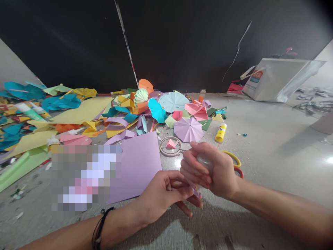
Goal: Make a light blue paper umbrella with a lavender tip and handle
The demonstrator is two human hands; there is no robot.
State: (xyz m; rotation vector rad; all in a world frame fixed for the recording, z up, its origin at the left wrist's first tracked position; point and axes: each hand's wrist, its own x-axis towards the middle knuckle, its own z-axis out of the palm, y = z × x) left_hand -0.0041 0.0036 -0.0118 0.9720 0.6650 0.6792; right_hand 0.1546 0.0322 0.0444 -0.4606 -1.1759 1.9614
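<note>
My right hand (pixel 210 170) is closed around a translucent squeeze bottle (pixel 204 161), probably glue, tilted downward. Its lower end meets a small folded piece of lilac paper (pixel 195 192) that my left hand (pixel 169 194) pinches between thumb and fingers. My fingers partly cover both bottle and paper. Just beyond my hands lie a pleated lilac paper disc (pixel 189 130) and a grey ring (pixel 161 147) with a pink paper scrap (pixel 171 143) inside its outline. Scissors with yellow and red handles (pixel 235 159) show partly behind my right hand. A flat purple sheet (pixel 137 166) rests left of my hands.
Heaped coloured paper (pixel 65 104) spreads along the back and left of the floor. A yellow glue stick (pixel 221 132) stands right of the lilac disc. Far right is a white bag (pixel 275 80). A dark wall (pixel 182 41) rises behind. One area at left is pixelated.
</note>
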